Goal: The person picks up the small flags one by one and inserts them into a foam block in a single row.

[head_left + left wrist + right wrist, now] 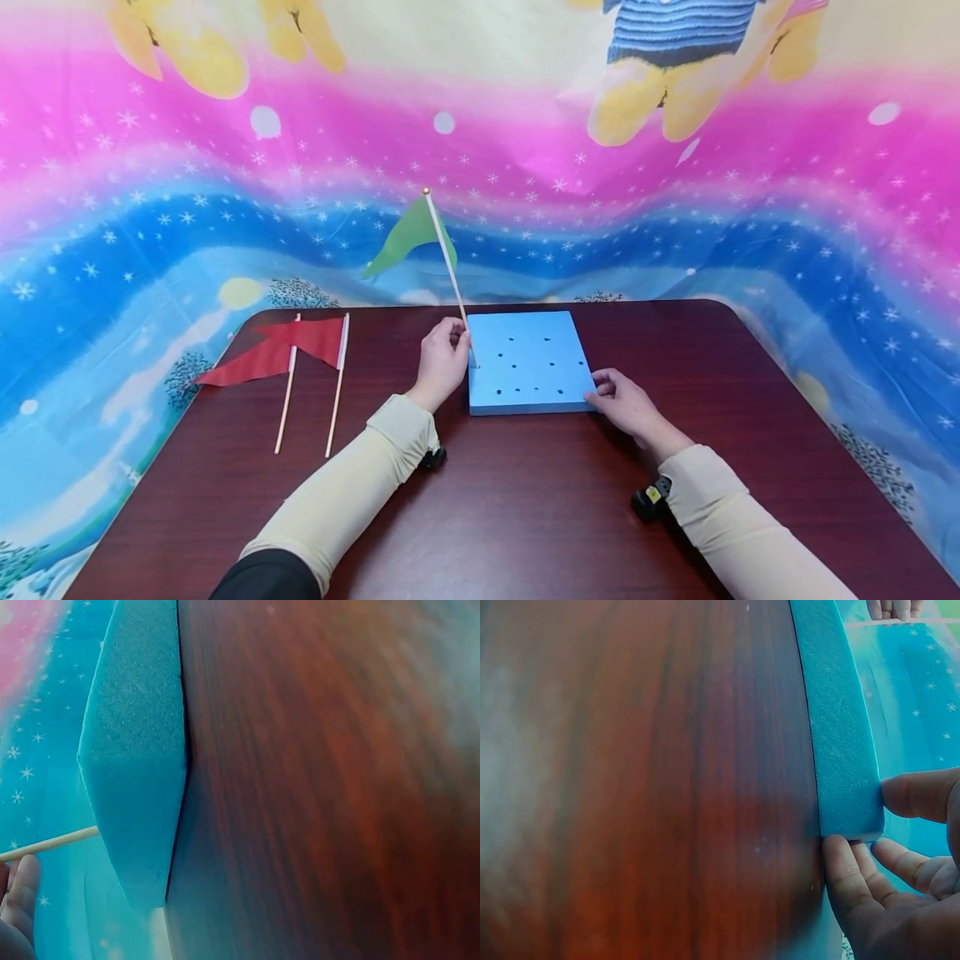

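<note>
A blue foam board with several small holes in its top lies flat on the table. My left hand pinches the wooden stick of a green flag low down, near the board's left edge. The stick's lower end meets a spot at the left of the board, and the stick leans up to the left. In the left wrist view the stick runs from the fingers to the board. My right hand grips the board's near right corner; the right wrist view shows the thumb on top and fingers against the side.
Two red flags, a nearer-left one and one beside it, lie on the dark wooden table left of my left hand. A colourful cloth backdrop hangs behind the table's far edge.
</note>
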`<state>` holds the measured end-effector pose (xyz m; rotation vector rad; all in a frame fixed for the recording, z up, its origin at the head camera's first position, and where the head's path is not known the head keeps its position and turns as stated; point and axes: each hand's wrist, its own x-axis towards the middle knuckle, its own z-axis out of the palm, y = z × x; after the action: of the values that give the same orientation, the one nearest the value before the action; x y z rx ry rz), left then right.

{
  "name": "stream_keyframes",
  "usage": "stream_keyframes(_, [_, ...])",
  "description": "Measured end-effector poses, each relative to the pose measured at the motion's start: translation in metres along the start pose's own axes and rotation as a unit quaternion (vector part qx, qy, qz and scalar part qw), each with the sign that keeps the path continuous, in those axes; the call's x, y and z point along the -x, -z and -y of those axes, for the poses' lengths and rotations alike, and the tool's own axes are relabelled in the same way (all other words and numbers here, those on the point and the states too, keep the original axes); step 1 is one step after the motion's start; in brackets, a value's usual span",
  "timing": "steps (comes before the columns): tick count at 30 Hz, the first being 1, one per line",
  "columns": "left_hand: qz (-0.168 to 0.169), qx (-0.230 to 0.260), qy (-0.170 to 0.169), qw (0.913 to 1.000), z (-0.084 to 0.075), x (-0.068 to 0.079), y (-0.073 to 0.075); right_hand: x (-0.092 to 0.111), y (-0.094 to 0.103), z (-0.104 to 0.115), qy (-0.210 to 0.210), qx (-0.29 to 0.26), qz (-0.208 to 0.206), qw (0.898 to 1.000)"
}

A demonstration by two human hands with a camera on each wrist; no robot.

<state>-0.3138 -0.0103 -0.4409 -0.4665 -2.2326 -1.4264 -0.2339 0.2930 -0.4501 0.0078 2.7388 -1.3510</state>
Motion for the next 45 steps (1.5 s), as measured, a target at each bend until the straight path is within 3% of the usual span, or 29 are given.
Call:
stream_keyframes(9, [0.017,-0.024,0.006,0.9995,0.001,0.000,-0.004,-0.001,0.000,-0.002,-0.004,-0.001,0.000,1.000])
stream_keyframes(18, [0.048,-0.033,0.038,0.9976,-0.001,0.001,-0.004,-0.003,-0.001,-0.004,-0.007,-0.004,0.000,1.000])
stream_keyframes(29, [0.067,-0.046,0.036,0.9960,0.001,0.000,-0.003,0.000,-0.001,-0.003,-0.007,-0.005,0.000,1.000])
stream_keyframes(38, [0.082,-0.027,0.070,0.9937,0.004,0.009,0.002,0.004,-0.003,-0.006,-0.007,-0.009,-0.002,1.000])
stream_keyframes(45, [0.084,-0.034,0.081,0.9926,0.007,0.008,0.010,0.003,0.000,-0.005,0.005,-0.012,-0.006,1.000])
